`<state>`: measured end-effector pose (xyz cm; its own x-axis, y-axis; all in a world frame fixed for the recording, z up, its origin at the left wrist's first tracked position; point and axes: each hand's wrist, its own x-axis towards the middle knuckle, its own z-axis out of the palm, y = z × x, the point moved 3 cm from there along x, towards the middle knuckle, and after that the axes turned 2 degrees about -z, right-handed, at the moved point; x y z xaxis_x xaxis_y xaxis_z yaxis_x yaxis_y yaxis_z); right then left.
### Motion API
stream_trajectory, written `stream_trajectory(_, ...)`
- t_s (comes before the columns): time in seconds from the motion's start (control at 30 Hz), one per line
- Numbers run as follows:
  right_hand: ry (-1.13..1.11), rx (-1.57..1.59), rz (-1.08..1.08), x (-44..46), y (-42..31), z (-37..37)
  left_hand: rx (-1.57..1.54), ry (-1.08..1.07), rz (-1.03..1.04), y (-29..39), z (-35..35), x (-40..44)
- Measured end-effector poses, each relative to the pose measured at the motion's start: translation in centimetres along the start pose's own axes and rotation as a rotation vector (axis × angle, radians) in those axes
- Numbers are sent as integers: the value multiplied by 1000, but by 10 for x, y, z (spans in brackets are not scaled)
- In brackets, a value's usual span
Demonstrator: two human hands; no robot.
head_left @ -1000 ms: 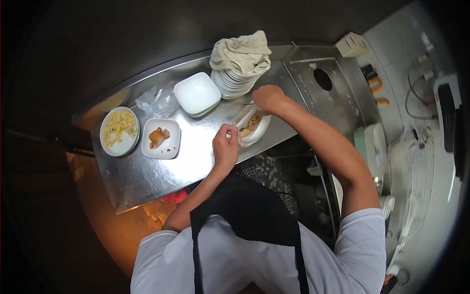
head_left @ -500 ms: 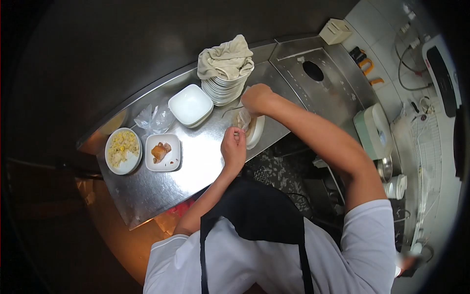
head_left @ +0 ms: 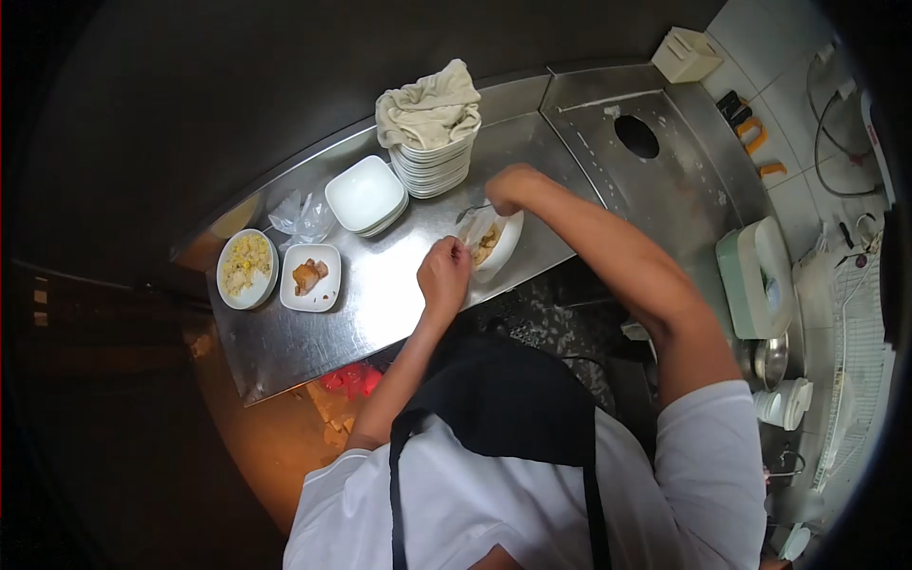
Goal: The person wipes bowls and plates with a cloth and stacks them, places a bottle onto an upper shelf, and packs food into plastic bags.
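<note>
A white bowl point(head_left: 510, 249) near the counter's front edge has a clear plastic bag point(head_left: 472, 228) over its left side, with pale brownish food point(head_left: 488, 243) showing. My left hand point(head_left: 444, 276) is closed at the bag's near-left edge, thumb and fingers pinched on the plastic. Above the bowl's far side, my right hand point(head_left: 510, 189) is closed around a thin metal utensil point(head_left: 465, 213). The utensil points left past the bag. Whether it is a spoon or a fork cannot be made out, and the right fingertips are partly hidden.
Behind the bowl rises a stack of white dishes point(head_left: 435, 171) topped by a cloth point(head_left: 429, 109). Square white bowls point(head_left: 367, 195), a crumpled plastic bag point(head_left: 302, 218), a dish with brown food pieces point(head_left: 311, 277) and a bowl of fried rice point(head_left: 247, 270) stand leftward. A steel sink surface point(head_left: 617, 119) adjoins.
My right hand has shifted slightly right and down, and the utensil reaches out less to the left. More of the bowl's food shows. The head view has turned a little.
</note>
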<state>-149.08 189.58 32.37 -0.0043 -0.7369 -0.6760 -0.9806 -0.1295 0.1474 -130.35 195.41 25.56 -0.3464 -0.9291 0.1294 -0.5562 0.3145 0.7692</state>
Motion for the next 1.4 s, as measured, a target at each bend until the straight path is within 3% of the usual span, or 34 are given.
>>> stream_trajectory(0.17, 1, 3, -17, -21, 11, -12, -20, -197, -182, 8, 33, -4)
stream_trajectory(0.3, -69, 26, -58, -34, 20, -15, 198, -23, -102, 7, 49, 0)
stream_trajectory(0.4, -154, 120, -118, -35, 38, -16, 200, 66, -131, 17, 46, 3)
stream_trajectory(0.47, -147, 173, -225, -27, 57, -9, 14, 138, -124, -3, 44, 7)
stream_trajectory(0.5, -92, 90, -395, 0, 66, 8, -94, 152, -101, -20, 51, 14)
stream_trajectory(0.53, -56, 150, -413, -13, 77, 13, -613, 71, -278, -70, 75, 22)
stream_trajectory(0.57, -22, 209, -432, -26, 89, 18, -897, -21, -504, -53, 59, 24)
stream_trajectory(0.63, 214, 302, -297, -80, 106, 36, -868, 27, -560, -73, 56, 39)
stream_trajectory(0.77, 837, 1007, -296, -133, 145, 170, -879, 168, -540, -108, 41, 48)
stream_trajectory(0.83, 1202, 1353, 30, -142, 157, 274, -901, 188, -605, -104, 28, 44)
stream_trajectory(0.87, 1159, 1567, 340, -157, 161, 325, -890, 201, -585, -100, 24, 41)
stream_trajectory(0.97, 1189, 1235, 1185, -221, 172, 454, -906, 212, -544, -95, 4, 33)
stream_trajectory(1.0, 1175, 974, 1299, -239, 176, 502, -918, 208, -535, -95, 1, 30)
stream_trajectory(1.07, 1097, 996, 1630, -284, 179, 549, -916, 191, -521, -99, -5, 29)
stream_trajectory(1.13, 936, 1040, 1797, -323, 185, 581, -848, 183, -557, -97, -9, 30)
stream_trajectory(1.2, 795, 1072, 1892, -343, 193, 612, -626, 165, -420, -110, -12, 39)
stream_trajectory(1.27, 785, 963, 1896, -353, 195, 618, -442, 194, -274, -113, -15, 42)
stream_trajectory(1.4, 731, 717, 1890, -369, 181, 596, -461, 149, -300, -123, -20, 49)
